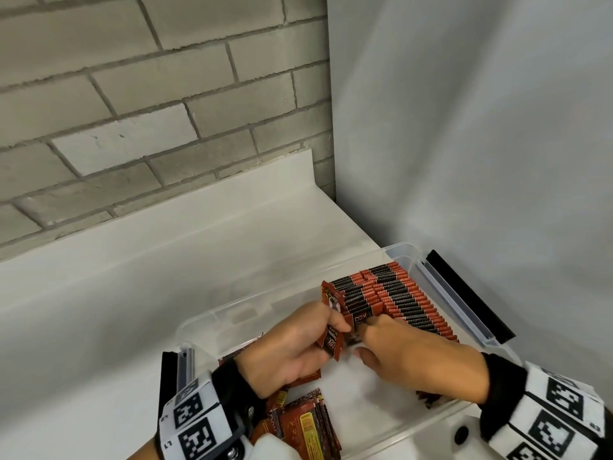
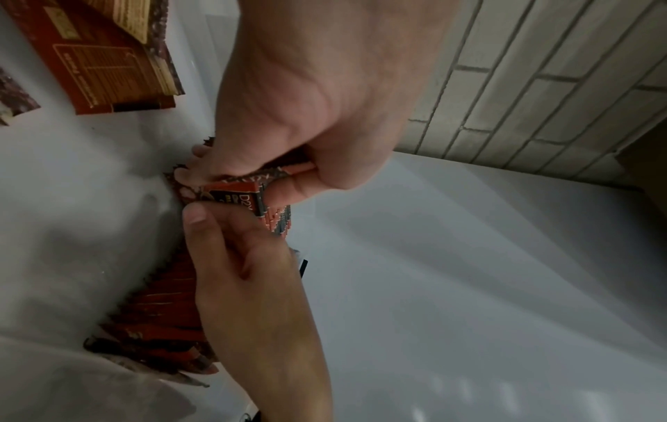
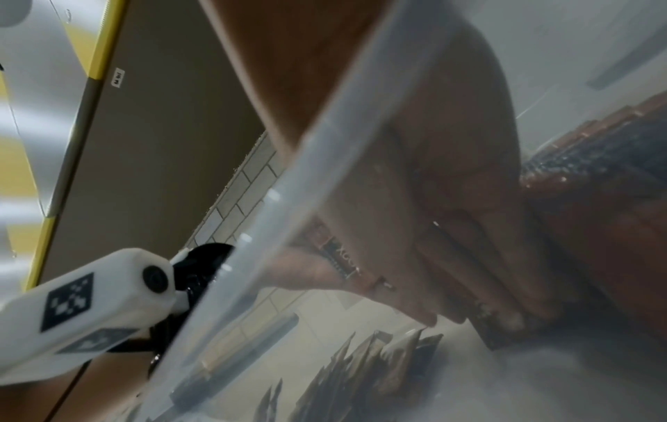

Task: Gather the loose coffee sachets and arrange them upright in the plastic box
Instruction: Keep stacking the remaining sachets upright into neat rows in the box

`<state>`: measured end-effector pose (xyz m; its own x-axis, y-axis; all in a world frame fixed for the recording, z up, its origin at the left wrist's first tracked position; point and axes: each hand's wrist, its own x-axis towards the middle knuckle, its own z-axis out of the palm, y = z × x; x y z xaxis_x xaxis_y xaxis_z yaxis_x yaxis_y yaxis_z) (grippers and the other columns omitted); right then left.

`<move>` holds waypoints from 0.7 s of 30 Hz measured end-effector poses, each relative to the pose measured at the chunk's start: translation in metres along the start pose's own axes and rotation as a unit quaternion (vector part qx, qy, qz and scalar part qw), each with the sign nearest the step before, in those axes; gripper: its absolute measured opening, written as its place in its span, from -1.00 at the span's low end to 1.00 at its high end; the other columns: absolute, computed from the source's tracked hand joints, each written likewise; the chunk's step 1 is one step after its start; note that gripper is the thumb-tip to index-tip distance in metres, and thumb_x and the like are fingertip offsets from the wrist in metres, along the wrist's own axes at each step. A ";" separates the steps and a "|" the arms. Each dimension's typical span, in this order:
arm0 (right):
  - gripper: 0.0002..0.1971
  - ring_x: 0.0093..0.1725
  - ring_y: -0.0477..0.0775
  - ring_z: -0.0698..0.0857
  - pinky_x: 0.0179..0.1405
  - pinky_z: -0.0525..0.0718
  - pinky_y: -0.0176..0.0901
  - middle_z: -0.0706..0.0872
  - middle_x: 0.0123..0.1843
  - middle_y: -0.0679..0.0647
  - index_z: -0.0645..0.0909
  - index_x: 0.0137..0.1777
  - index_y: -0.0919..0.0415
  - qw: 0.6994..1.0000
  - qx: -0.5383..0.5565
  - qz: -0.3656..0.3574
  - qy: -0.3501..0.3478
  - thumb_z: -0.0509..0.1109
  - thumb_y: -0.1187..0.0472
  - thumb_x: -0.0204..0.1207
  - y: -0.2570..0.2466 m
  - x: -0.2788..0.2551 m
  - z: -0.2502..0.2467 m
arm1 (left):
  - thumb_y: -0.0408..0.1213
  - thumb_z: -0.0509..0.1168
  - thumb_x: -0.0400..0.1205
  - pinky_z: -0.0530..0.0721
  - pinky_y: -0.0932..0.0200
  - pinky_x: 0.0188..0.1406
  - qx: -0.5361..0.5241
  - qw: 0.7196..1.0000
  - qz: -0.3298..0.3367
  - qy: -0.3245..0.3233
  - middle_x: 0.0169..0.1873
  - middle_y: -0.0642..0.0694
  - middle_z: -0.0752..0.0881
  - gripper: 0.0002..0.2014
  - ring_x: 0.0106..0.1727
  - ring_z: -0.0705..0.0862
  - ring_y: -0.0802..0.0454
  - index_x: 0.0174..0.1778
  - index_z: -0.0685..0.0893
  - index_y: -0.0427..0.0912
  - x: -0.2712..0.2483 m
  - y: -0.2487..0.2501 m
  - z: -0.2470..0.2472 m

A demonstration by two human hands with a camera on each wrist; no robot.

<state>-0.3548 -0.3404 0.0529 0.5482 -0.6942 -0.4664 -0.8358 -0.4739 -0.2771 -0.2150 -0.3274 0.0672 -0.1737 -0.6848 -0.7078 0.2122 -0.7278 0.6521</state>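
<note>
1. Step in hand: my left hand (image 1: 292,343) grips a sachet bundle (image 1: 331,330) inside the plastic box (image 1: 441,280); my right hand (image 1: 414,356) pinches one beside the upright row (image 1: 394,297).
2. Next: seat it upright against that row; loose sachets (image 1: 305,423) remain.

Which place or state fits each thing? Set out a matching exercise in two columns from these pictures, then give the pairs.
1. left hand
2. upright sachet row
3. loose sachets
4. plastic box

A. lying flat at the near end of the box
B. clear, on the white counter
C. gripping a small bundle of sachets
D. packed along the box's far right side

Pairs: 1-C, 2-D, 3-A, 4-B
</note>
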 end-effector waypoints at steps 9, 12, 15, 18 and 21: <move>-0.71 0.10 0.09 0.64 0.08 0.59 -0.17 0.60 0.17 0.08 0.54 0.25 0.21 0.999 0.030 -0.011 0.029 0.13 0.06 0.72 0.003 -0.006 0.000 | -0.66 0.11 0.58 0.61 0.20 -0.17 0.001 1.000 0.015 0.022 -0.21 -0.16 0.81 -0.68 -0.19 0.71 0.02 0.04 0.67 -0.26 -0.008 0.003 0.003; -0.70 0.08 0.06 0.65 0.07 0.59 -0.20 0.59 0.13 0.05 0.54 0.25 0.19 0.999 0.023 -0.015 0.037 0.11 0.03 0.72 0.002 -0.008 0.000 | -0.65 0.15 0.59 0.58 0.12 0.03 0.030 0.998 0.023 0.048 -0.40 -0.08 0.78 -0.72 -0.19 0.62 0.02 -0.15 0.67 -0.22 -0.016 0.008 0.000; -0.72 0.03 0.03 0.66 0.03 0.63 -0.19 0.60 0.10 0.01 0.53 0.22 0.14 0.999 0.016 -0.017 0.032 0.11 0.02 0.72 0.000 -0.013 0.000 | -0.62 0.22 0.60 0.52 0.02 0.28 0.079 0.993 0.037 0.082 -0.35 -0.09 0.66 -0.77 -0.07 0.51 -0.02 -0.24 0.61 -0.21 -0.024 0.016 -0.006; -0.83 -0.12 -0.07 0.61 -0.17 0.55 -0.29 0.56 -0.08 -0.09 0.45 -0.14 -0.03 0.996 0.052 -0.037 0.058 0.13 0.09 0.71 0.003 -0.020 -0.010 | -0.60 0.24 0.60 0.50 -0.02 0.36 0.089 0.992 0.037 0.082 -0.23 -0.15 0.56 -0.81 0.03 0.47 -0.09 -0.19 0.56 -0.21 -0.029 0.022 -0.011; -0.85 -0.05 -0.12 0.52 -0.18 0.43 -0.38 0.47 -0.06 -0.16 0.38 -0.10 -0.02 0.989 0.079 -0.037 0.123 0.15 0.21 0.69 0.012 -0.024 -0.025 | -0.64 0.24 0.59 0.52 -0.09 0.42 0.053 0.996 0.014 0.066 -0.12 -0.21 0.59 -0.83 0.17 0.54 -0.16 -0.09 0.57 -0.28 -0.030 0.017 -0.012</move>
<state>-0.3776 -0.3426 0.0819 0.5819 -0.7812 -0.2262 -0.7768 -0.4516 -0.4389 -0.1948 -0.3191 0.0962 -0.0390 -0.6993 -0.7137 0.1121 -0.7128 0.6923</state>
